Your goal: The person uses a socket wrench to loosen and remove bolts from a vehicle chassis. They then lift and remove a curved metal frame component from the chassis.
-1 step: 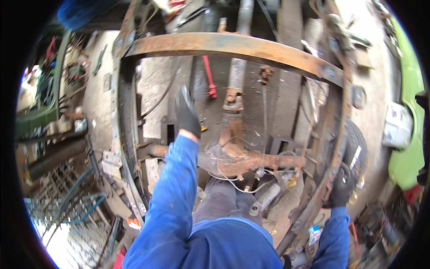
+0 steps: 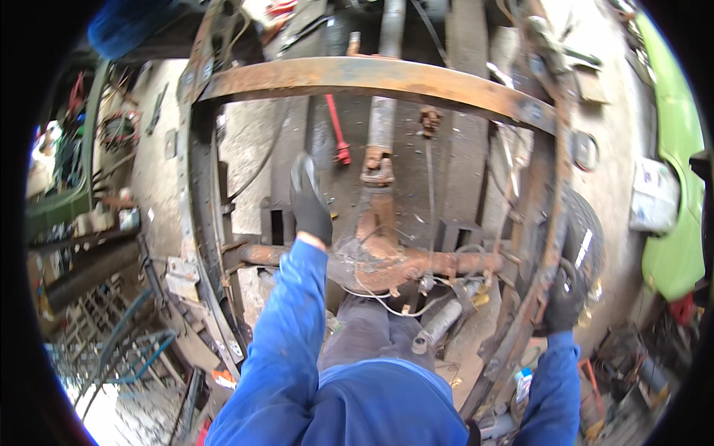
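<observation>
A rusty vehicle chassis, with a cross member [image 2: 367,78] and long side rails [image 2: 195,186], surrounds me. My left hand [image 2: 309,201], in a dark glove, hovers with fingers extended above the rusted axle [image 2: 461,263], left of its central shaft [image 2: 381,137]. My right hand [image 2: 561,312], also gloved, is closed at the right side rail [image 2: 543,271], beside a black tyre [image 2: 587,223]; what its fingers grip is hard to make out. Thin lines and cables loop over the axle housing, and a grey cylinder [image 2: 446,320] lies at an angle below it.
A red bar [image 2: 338,134] lies beneath the frame. Green body panels [image 2: 669,245] and a pale container [image 2: 653,197] stand at the right. Metal parts and shelving [image 2: 89,238] crowd the left, with a tangle of tubular metal [image 2: 104,349] lower down. More clutter fills the lower right.
The view has shifted slightly, with the chassis appearing a little further left. My left hand sits slightly lower in the picture; my right hand stays at the rail.
</observation>
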